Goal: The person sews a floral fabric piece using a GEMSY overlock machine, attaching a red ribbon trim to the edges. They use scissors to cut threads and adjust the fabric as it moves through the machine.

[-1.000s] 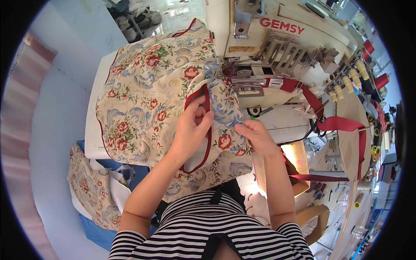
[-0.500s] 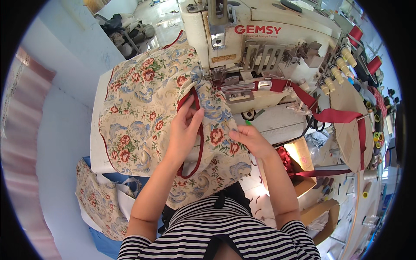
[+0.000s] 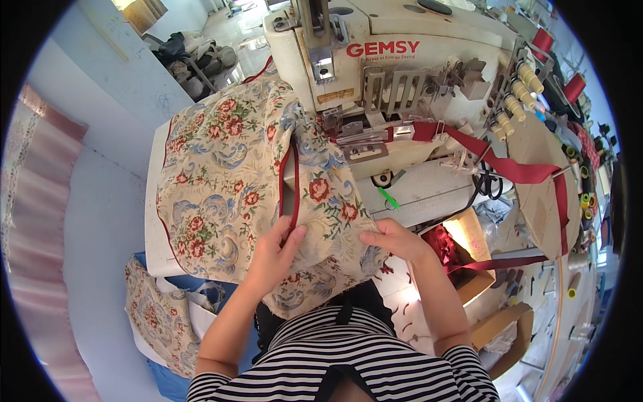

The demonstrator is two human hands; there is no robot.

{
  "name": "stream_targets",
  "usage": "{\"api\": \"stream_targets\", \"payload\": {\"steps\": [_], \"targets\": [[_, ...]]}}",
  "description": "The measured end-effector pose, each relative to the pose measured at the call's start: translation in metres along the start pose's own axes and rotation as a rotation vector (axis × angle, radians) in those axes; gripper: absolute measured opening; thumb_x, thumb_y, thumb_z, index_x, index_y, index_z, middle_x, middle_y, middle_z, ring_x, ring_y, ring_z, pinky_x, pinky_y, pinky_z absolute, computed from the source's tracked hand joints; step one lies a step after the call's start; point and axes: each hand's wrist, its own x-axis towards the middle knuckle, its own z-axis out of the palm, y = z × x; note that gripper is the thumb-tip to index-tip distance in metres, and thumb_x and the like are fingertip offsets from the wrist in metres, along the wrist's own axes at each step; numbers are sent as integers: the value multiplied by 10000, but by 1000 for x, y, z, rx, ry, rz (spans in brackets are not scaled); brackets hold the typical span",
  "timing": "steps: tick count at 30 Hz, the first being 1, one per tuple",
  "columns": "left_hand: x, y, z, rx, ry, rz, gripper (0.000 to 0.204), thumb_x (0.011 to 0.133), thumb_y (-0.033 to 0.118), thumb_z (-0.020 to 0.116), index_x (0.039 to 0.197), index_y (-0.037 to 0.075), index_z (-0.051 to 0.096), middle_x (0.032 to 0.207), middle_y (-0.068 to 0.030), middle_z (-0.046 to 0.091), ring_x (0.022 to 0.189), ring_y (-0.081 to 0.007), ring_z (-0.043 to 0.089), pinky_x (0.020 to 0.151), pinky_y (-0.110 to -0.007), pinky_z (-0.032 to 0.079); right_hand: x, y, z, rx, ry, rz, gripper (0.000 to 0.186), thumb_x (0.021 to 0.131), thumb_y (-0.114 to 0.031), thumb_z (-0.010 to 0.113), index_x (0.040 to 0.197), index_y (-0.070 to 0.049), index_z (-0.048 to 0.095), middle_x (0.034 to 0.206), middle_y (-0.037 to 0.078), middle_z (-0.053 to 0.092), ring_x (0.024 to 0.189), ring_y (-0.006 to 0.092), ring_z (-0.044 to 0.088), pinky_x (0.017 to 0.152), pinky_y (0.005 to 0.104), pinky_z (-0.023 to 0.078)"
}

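A floral cream fabric piece (image 3: 228, 174) with red piping lies over the white table and runs under the presser foot (image 3: 335, 124) of a white industrial sewing machine (image 3: 402, 60). My left hand (image 3: 274, 254) presses flat on the fabric beside the red-edged seam (image 3: 289, 181), thumb along the piping. At the cloth's right edge, near the table's front, my right hand (image 3: 392, 238) pinches the fabric. A dark red binding tape (image 3: 509, 164) feeds from the right into the machine's folder.
Thread cones (image 3: 542, 43) stand at the right behind the machine. Scissors (image 3: 489, 184) and a green clip (image 3: 388, 199) lie on the machine bed. A cardboard box (image 3: 469, 248) with red scraps sits below. More floral pieces (image 3: 157, 315) are piled at lower left.
Both hands have slid back toward me along the fabric, away from the presser foot. More of the red-piped seam now shows between hands and needle. The view has tilted.
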Motion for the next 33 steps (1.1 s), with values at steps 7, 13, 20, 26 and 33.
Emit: {"api": "stream_targets", "payload": {"steps": [7, 13, 20, 26, 33], "targets": [[22, 9, -14, 43, -2, 22, 172, 925, 163, 519, 945, -8, 533, 602, 0, 412, 567, -69, 341, 511, -240, 321, 1, 9, 2, 54, 27, -58, 407, 944, -278, 494, 1219, 21, 515, 1160, 30, 567, 1057, 97, 498, 925, 259, 382], [40, 8, -26, 133, -9, 56, 199, 921, 173, 528, 999, -9, 538, 658, -39, 496, 606, -102, 396, 557, -256, 362, 8, 1, 8, 188, 48, -109, 414, 964, -280, 446, 1249, 18, 483, 1197, 42, 547, 1091, 115, 488, 944, 262, 363], [70, -9, -40, 96, 57, 133, 236, 906, 198, 559, 1045, 8, 553, 670, -39, 535, 620, -100, 440, 578, -248, 383, 29, -6, 13, 282, 78, -149, 425, 956, -294, 460, 1253, 10, 477, 1182, 45, 554, 1087, 106, 490, 916, 266, 390], [79, -47, -91, 580, 500, 436, 277, 861, 211, 607, 1071, 33, 573, 875, -101, 601, 849, -215, 556, 745, -320, 440, 41, -20, 21, 396, 104, -152, 403, 950, -290, 472, 1234, -4, 490, 1147, 34, 569, 1023, 108, 536, 850, 279, 442], [35, -130, -137, 892, 437, 118, 215, 857, 228, 602, 916, 26, 557, 880, -148, 587, 926, -347, 523, 795, -408, 411, 48, -21, 18, 360, 120, -134, 426, 897, -303, 570, 1207, -19, 502, 1136, 55, 574, 989, 128, 568, 832, 294, 467]]}}
